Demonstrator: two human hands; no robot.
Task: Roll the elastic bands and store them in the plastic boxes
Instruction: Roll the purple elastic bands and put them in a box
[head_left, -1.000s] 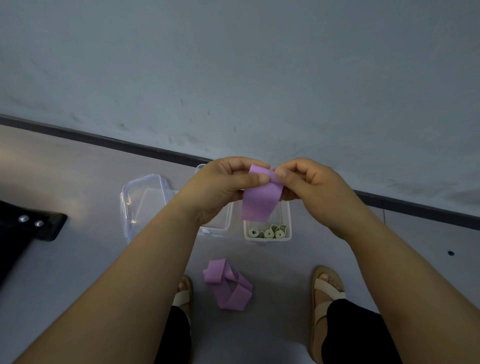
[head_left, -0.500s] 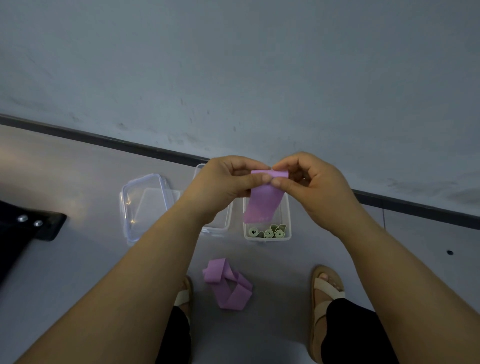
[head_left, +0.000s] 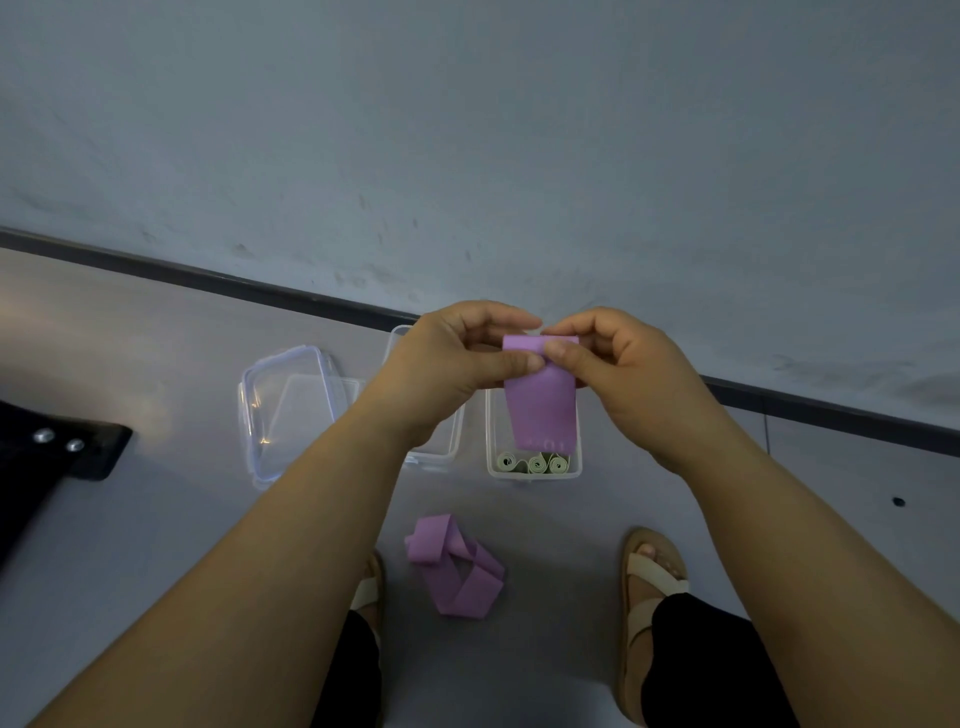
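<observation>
Both hands pinch the purple band (head_left: 540, 400): left hand (head_left: 457, 364) and right hand (head_left: 618, 374) grip its rolled top edge, tail hanging straight down over the near-right plastic box (head_left: 535, 472).

Grey wall and grey floor in front of me
I face a plain blue-grey wall (head_left: 467, 130), scuffed with faint dark marks, which meets the floor (head_left: 130, 322) along a dark skirting strip (head_left: 234, 283) slanting across my view. The floor is smooth and pale grey, with a soft patch of reflected light (head_left: 150, 415) on my left, a thin joint line (head_left: 766, 431) on my right and a small dark spot (head_left: 898, 502) near it. A black object (head_left: 57, 467) with two metal studs juts in from the left edge
</observation>
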